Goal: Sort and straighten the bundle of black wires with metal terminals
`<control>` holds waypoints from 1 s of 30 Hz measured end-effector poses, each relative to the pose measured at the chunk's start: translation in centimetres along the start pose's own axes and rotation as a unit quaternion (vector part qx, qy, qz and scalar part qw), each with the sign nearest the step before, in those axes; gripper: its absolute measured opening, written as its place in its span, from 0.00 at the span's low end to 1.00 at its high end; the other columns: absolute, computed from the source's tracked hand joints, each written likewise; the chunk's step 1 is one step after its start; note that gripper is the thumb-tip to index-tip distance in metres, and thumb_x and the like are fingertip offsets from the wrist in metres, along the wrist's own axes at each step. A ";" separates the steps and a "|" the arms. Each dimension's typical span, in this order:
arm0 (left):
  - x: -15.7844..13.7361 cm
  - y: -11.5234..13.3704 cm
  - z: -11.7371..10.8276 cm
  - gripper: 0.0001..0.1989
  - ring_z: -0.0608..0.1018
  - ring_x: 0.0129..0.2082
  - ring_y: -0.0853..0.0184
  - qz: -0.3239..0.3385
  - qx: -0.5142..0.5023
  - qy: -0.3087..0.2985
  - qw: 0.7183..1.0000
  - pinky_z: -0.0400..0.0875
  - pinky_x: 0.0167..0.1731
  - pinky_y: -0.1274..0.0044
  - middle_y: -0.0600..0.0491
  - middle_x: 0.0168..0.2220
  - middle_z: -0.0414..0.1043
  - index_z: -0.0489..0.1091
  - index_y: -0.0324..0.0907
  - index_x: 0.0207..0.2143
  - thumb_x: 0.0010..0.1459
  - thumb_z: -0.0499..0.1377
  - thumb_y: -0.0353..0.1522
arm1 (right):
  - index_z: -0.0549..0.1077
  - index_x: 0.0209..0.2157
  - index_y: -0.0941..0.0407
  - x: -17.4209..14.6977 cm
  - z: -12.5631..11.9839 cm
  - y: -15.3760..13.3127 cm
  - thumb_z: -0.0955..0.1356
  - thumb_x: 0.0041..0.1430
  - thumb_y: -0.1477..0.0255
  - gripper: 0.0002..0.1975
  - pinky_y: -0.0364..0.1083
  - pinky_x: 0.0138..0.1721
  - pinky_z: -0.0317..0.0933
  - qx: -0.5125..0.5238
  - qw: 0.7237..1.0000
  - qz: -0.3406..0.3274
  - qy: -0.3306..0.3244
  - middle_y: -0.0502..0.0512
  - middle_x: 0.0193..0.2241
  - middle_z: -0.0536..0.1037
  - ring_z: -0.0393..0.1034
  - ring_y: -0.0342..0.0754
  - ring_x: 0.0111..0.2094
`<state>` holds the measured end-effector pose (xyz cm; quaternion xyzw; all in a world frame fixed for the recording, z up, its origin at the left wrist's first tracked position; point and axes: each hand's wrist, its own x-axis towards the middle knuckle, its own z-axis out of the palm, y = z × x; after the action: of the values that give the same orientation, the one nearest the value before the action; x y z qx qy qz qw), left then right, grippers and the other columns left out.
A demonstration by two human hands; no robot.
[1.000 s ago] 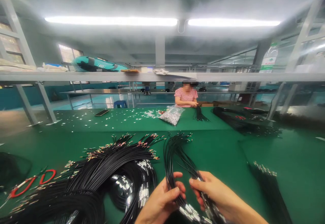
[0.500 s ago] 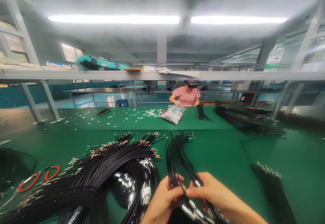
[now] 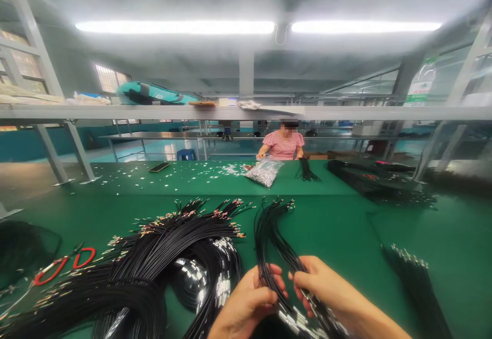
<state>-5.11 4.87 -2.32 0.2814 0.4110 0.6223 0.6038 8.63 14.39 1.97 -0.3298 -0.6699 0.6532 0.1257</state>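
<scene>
Since 0.5 s ago, both hands have parted slightly. Left hand (image 3: 246,305) and right hand (image 3: 321,288) each pinch the small wire bundle (image 3: 274,236), whose long axis runs away from them across the green counter (image 3: 338,226), ends far.
</scene>
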 end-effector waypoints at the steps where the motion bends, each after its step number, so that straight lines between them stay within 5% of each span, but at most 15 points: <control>1: 0.0 0.0 0.0 0.21 0.72 0.32 0.70 -0.001 0.000 0.001 1.000 0.62 0.32 0.77 0.55 0.32 0.70 0.67 0.39 0.38 0.38 0.55 0.18 | 0.65 0.23 0.56 0.0 0.1 0.0 0.61 0.41 0.72 0.04 0.40 0.14 0.53 -0.002 1.000 -0.006 -0.002 0.42 0.13 0.63 0.55 0.37 0.13; 6: 0.1 -0.1 0.1 0.20 0.72 0.31 0.70 -0.006 0.010 0.010 1.000 0.61 0.32 0.77 0.55 0.30 0.71 0.66 0.39 0.37 0.38 0.55 0.19 | 0.66 0.21 0.58 -0.2 0.2 -0.4 0.64 0.38 0.73 0.03 0.38 0.14 0.45 0.008 1.000 -0.023 -0.017 0.42 0.11 0.62 0.52 0.35 0.12; 16: 0.5 -0.6 1.2 0.10 0.67 0.24 0.75 0.011 0.027 0.091 0.995 0.62 0.26 0.79 0.59 0.26 0.66 0.65 0.39 0.30 0.44 0.61 0.27 | 0.66 0.27 0.59 0.4 0.0 0.7 0.70 0.33 0.75 0.15 0.41 0.22 0.48 -0.049 0.998 -0.030 -0.001 0.43 0.19 0.66 0.56 0.38 0.20; 23: -0.1 0.3 0.6 0.19 0.72 0.31 0.71 0.002 0.039 0.053 0.998 0.64 0.32 0.76 0.52 0.33 0.70 0.64 0.35 0.42 0.46 0.63 0.28 | 0.65 0.23 0.58 0.2 0.1 0.2 0.65 0.32 0.79 0.09 0.41 0.20 0.46 -0.112 0.991 -0.068 0.001 0.42 0.16 0.64 0.55 0.38 0.19; 30: -0.5 0.4 0.1 0.20 0.74 0.33 0.67 -0.014 0.026 -0.009 1.000 0.63 0.33 0.74 0.50 0.40 0.72 0.64 0.38 0.38 0.39 0.54 0.19 | 0.65 0.23 0.57 0.2 0.1 0.3 0.62 0.31 0.78 0.10 0.40 0.17 0.49 -0.063 0.997 -0.021 0.034 0.42 0.15 0.67 0.56 0.37 0.15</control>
<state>-5.18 4.43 -1.81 0.2971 0.4252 0.6002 0.6089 8.53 14.38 1.60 -0.3445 -0.7118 0.5956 0.1412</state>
